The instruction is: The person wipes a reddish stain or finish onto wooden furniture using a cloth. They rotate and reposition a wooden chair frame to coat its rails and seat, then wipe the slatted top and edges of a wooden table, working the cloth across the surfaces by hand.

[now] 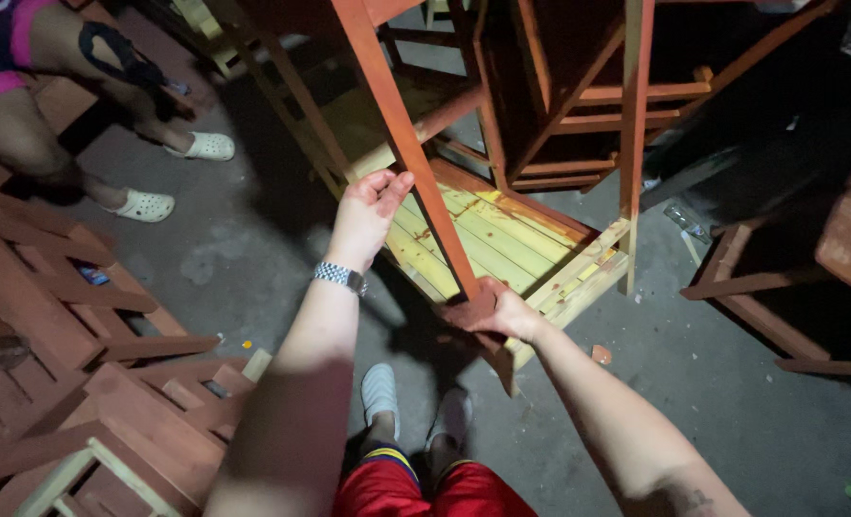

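Right hand (504, 312) grips red leg (414, 158) | left hand (366, 215) open beside

Single view, head-worn camera. Position: at the person's head, standing height. Direction: steeply downward and slightly forward, over both outstretched forearms. Range: close; the left hand (368, 215) and right hand (502, 311) sit near frame centre, the person's own shoes (416, 412) and red shorts (435, 488) at the bottom edge. Coverage: concrete floor (253, 249) fills the middle ground; wooden chair frame (502, 230) directly ahead; another person's legs (71, 124) enter upper left. No second view, so no shared area.
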